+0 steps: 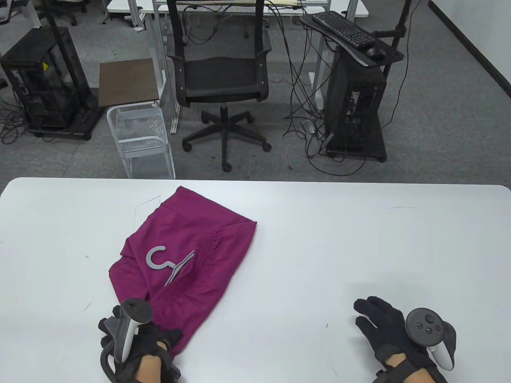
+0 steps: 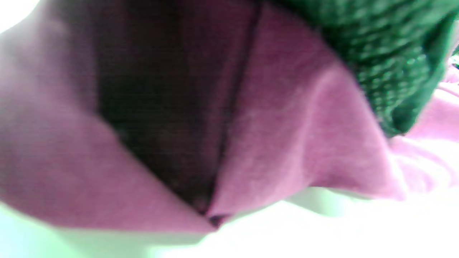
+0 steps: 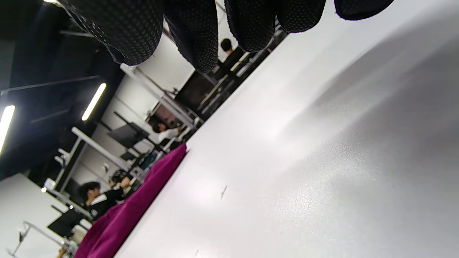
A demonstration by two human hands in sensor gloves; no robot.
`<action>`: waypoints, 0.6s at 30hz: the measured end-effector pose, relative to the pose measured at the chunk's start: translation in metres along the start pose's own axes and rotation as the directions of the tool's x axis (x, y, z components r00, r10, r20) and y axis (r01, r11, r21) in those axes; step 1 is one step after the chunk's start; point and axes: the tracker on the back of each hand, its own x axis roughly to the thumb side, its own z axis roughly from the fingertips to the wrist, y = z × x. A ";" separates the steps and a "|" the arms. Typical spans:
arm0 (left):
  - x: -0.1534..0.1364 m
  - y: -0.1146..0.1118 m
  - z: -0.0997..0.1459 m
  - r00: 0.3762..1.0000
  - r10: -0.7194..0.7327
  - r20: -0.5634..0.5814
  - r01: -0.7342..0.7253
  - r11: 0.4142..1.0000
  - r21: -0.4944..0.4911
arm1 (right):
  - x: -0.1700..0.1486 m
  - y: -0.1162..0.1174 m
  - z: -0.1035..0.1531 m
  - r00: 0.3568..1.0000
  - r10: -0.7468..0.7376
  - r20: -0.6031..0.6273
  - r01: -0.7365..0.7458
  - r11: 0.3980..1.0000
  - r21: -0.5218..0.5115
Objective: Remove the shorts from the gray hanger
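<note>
Both hands low on table

The table view looks down from above the near edge toward twelve o'clock across the white table, the left wrist view sits blurred right against the magenta shorts, and the tilted right wrist view skims the tabletop, sharing those shorts at seven o'clock.

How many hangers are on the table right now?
1: the gray hanger lies on the magenta shorts, its hook exposed and bar tucked into the fabric. Others could be hidden underneath.
</note>
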 end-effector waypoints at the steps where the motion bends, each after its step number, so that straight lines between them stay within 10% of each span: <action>1: 0.000 -0.001 -0.001 1.000 0.006 -0.009 -0.006 1.000 -0.007 | 0.000 0.001 0.000 1.000 0.000 -0.004 0.000 1.000 0.006; 9: 0.010 0.008 0.011 0.999 -0.016 0.038 0.010 0.989 0.147 | 0.002 0.001 0.001 1.000 0.010 -0.010 -0.010 1.000 0.000; 18: 0.040 0.033 0.064 0.803 -0.147 0.577 -0.132 0.901 0.413 | 0.014 -0.003 0.005 0.999 0.030 0.043 -0.028 0.998 -0.059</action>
